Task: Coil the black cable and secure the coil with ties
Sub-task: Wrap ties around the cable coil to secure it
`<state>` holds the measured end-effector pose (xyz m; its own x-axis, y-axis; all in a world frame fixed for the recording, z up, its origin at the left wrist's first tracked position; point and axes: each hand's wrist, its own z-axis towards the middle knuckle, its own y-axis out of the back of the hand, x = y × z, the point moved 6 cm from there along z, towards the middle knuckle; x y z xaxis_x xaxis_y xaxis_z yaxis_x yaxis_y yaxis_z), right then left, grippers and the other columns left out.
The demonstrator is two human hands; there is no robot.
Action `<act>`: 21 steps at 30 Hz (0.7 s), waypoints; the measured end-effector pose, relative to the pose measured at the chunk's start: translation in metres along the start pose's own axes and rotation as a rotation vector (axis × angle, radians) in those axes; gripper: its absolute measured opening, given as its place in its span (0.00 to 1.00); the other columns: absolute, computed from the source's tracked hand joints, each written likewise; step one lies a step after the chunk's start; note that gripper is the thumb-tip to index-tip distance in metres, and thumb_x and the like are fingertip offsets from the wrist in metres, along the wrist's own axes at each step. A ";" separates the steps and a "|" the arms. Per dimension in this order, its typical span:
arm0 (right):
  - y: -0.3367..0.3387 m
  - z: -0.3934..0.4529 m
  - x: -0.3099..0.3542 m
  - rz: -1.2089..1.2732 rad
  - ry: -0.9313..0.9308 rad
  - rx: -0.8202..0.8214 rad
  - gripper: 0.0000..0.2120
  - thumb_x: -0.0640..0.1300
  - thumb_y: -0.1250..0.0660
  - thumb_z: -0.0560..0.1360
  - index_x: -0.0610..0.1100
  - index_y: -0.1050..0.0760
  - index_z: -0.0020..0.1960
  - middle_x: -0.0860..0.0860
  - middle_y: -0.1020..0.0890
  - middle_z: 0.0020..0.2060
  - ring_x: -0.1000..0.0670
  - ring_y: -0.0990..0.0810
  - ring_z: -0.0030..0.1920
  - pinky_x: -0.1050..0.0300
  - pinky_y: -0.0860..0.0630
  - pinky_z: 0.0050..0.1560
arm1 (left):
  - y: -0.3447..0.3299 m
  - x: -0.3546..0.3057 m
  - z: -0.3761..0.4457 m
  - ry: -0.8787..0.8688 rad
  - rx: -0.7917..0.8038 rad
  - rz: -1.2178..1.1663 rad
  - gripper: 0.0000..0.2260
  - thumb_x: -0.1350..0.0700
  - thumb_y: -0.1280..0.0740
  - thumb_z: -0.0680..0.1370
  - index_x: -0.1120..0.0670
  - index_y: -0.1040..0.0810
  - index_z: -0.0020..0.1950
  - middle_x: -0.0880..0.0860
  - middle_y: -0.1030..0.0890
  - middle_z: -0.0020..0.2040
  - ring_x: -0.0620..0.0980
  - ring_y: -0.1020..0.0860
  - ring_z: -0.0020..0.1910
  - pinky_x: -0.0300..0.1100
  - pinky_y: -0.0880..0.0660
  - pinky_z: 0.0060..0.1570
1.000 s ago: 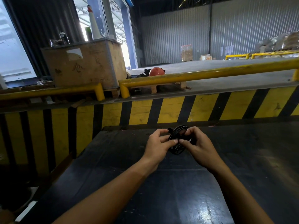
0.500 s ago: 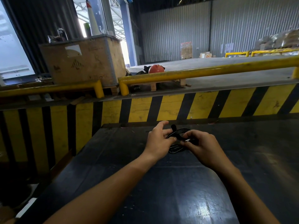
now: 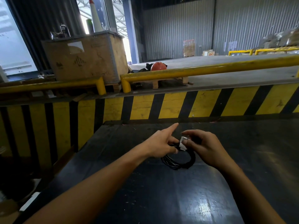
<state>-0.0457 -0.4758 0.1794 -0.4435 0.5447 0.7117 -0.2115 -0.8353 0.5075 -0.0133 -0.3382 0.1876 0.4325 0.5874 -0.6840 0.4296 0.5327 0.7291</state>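
Note:
The black cable is wound into a small round coil that lies on the dark table. A white tie wraps the coil's far side. My left hand pinches the coil beside the tie with thumb and lower fingers, its index finger stretched out straight. My right hand grips the tie and the coil's far edge from the right, covering part of the coil.
A yellow-and-black striped wall rises just behind the table. Yellow rails run above it, with a big cardboard box and an orange helmet beyond. A drop lies left of the table edge.
The coil has come down from upright in the air to flat on the table. A white tie now shows on it, and my left index finger has straightened out.

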 end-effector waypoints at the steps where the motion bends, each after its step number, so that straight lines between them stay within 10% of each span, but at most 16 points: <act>1: -0.003 0.000 -0.003 0.002 -0.014 0.027 0.12 0.44 0.32 0.74 0.46 0.22 0.57 0.53 0.18 0.41 0.55 0.18 0.41 0.57 0.19 0.44 | 0.000 0.002 0.000 -0.002 0.021 0.004 0.42 0.65 0.32 0.74 0.50 0.56 0.78 0.54 0.19 0.61 0.49 0.22 0.61 0.50 0.31 0.67; 8: -0.025 -0.006 -0.021 0.087 -0.159 0.165 0.07 0.47 0.35 0.76 0.46 0.21 0.42 0.47 0.19 0.34 0.52 0.22 0.34 0.51 0.25 0.37 | -0.010 0.024 -0.002 0.070 0.115 -0.205 0.39 0.67 0.32 0.74 0.52 0.51 0.78 0.59 0.20 0.62 0.48 0.21 0.58 0.40 0.28 0.61; 12: -0.035 -0.016 -0.038 0.371 -0.299 0.035 0.09 0.42 0.38 0.78 0.37 0.23 0.44 0.46 0.21 0.34 0.54 0.24 0.34 0.63 0.27 0.34 | -0.013 0.051 -0.004 0.120 0.021 -0.603 0.31 0.65 0.30 0.73 0.54 0.37 0.73 0.55 0.20 0.59 0.51 0.21 0.58 0.47 0.26 0.62; 21: -0.095 -0.064 -0.121 0.603 -0.718 -0.226 0.10 0.41 0.38 0.78 0.37 0.22 0.42 0.39 0.20 0.37 0.46 0.22 0.37 0.49 0.22 0.41 | -0.091 0.134 -0.013 0.364 -0.056 -1.107 0.16 0.64 0.29 0.72 0.58 0.24 0.59 0.55 0.16 0.49 0.53 0.16 0.45 0.49 0.19 0.43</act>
<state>-0.0279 -0.4669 0.0142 0.0904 -0.1275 0.9877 -0.3181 -0.9435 -0.0927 -0.0046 -0.2997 0.0298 -0.4133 -0.0799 -0.9071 0.3905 0.8843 -0.2559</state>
